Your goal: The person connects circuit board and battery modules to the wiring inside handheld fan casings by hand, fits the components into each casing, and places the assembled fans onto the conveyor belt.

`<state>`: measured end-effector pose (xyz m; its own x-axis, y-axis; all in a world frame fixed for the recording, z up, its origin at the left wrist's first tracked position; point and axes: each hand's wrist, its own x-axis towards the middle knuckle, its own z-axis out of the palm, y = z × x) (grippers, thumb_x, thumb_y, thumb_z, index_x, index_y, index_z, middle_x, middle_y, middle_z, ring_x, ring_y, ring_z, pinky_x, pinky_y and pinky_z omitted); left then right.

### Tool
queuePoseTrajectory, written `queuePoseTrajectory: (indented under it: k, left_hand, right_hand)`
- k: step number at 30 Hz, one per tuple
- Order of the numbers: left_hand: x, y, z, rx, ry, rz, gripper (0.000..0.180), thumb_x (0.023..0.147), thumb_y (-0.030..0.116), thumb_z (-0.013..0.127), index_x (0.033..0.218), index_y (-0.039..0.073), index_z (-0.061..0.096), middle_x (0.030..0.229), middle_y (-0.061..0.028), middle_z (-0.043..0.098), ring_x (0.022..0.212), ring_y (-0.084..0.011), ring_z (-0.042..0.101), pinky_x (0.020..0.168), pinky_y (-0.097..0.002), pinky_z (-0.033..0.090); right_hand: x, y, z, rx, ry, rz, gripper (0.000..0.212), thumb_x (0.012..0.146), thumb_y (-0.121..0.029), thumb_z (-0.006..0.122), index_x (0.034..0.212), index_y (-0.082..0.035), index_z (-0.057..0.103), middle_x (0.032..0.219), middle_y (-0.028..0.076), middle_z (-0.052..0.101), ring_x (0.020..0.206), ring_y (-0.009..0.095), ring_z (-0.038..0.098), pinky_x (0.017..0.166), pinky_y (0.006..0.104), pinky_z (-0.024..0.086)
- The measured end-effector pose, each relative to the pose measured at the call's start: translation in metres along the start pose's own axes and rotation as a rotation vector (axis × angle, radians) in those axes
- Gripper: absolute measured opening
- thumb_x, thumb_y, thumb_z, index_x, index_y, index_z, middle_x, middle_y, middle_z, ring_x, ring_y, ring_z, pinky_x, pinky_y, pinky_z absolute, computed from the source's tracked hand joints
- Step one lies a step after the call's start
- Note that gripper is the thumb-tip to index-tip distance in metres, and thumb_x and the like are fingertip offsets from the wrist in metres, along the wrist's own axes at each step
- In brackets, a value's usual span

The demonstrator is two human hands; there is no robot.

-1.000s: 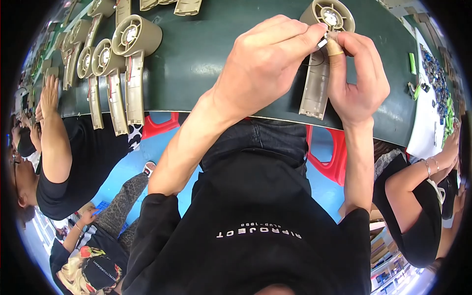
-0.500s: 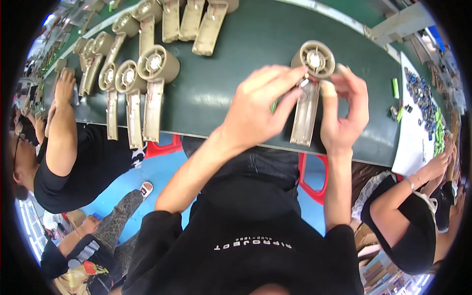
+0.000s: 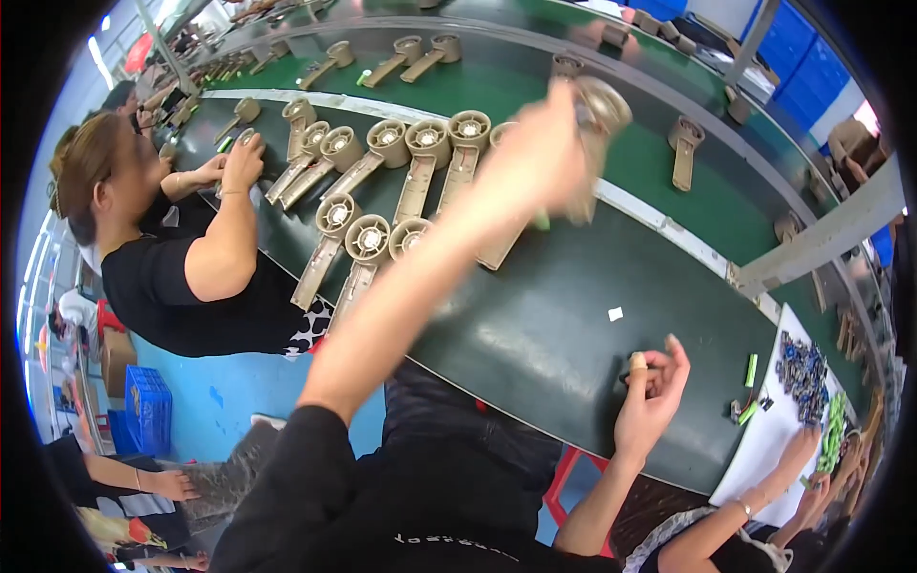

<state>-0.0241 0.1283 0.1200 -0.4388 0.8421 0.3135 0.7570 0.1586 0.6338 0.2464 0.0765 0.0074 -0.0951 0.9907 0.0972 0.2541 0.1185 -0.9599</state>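
Note:
My left hand (image 3: pixel 540 158) is stretched far forward over the green workbench, blurred by motion. It grips a beige handheld fan housing (image 3: pixel 600 110), its round head up and its handle hanging down; the fingers' exact hold is smeared. Closer to me, my right hand (image 3: pixel 652 401) hovers over the bench's front part, fingers loosely curled and apart, with nothing visible in it. A pale wrap covers one fingertip. Beyond that hand lies a small white square (image 3: pixel 615 313). Left of my reaching arm stand several more beige fan housings (image 3: pixel 427 143) in two rows.
Past a pale rail (image 3: pixel 659 224) runs a green belt (image 3: pixel 535 81) carrying fan housings, one at the right (image 3: pixel 685 143). At right, a white sheet (image 3: pixel 755 449) holds small dark parts and green cylinders, near a co-worker's arm (image 3: pixel 755 497). Another co-worker (image 3: pixel 191 258) works at left.
My left hand has lifted the fan housing off the bench and carried it forward. My right hand has let go of it and stays nearer me. The view has shifted, showing more of the belt.

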Motion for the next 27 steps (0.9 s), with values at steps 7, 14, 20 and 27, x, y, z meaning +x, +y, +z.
queuePoseTrajectory:
  k: [7, 14, 20, 27]
  left_hand:
    - [0.196, -0.18, -0.003, 0.202, 0.074, -0.053, 0.064, 0.08, 0.033, 0.071, 0.126, -0.005, 0.05, 0.117, -0.0309, 0.064, 0.113, -0.0423, 0.061, 0.096, -0.0453, 0.05]
    - [0.202, -0.273, -0.002, 0.112, -0.192, -0.143, 0.072, 0.073, 0.027, 0.073, 0.136, 0.002, 0.05, 0.127, -0.0216, 0.063, 0.117, -0.0342, 0.061, 0.099, -0.0372, 0.048]
    - [0.178, -0.305, -0.055, 0.91, 0.22, -0.15, 0.055, 0.076, 0.026, 0.07, 0.125, 0.003, 0.058, 0.12, -0.0238, 0.065, 0.116, -0.0333, 0.062, 0.097, -0.0463, 0.05]
    - [0.187, -0.306, -0.063, 1.108, 0.007, 0.075, 0.014, 0.092, 0.011, 0.051, 0.101, 0.005, 0.059, 0.087, -0.0166, 0.073, 0.079, -0.0349, 0.074, 0.068, -0.0464, 0.06]
  right_hand:
    - [0.002, 0.001, 0.0, 0.001, -0.056, -0.002, 0.044, 0.093, -0.001, 0.062, 0.134, 0.001, 0.048, 0.093, 0.003, 0.059, 0.069, 0.005, 0.05, 0.062, 0.0197, 0.043]
    - [0.005, 0.003, 0.0, -0.069, -0.03, 0.045, 0.04, 0.092, -0.001, 0.063, 0.13, 0.0, 0.052, 0.089, 0.002, 0.058, 0.067, 0.005, 0.049, 0.061, 0.0197, 0.041]
    - [0.005, -0.002, 0.003, -0.128, -0.033, 0.079, 0.038, 0.092, -0.001, 0.063, 0.128, 0.0, 0.053, 0.087, 0.002, 0.058, 0.067, 0.005, 0.049, 0.06, 0.0197, 0.04]
    - [0.001, -0.001, 0.001, -0.109, -0.006, 0.085, 0.037, 0.092, -0.002, 0.065, 0.127, -0.002, 0.055, 0.085, 0.001, 0.058, 0.064, 0.004, 0.047, 0.059, 0.0193, 0.039]
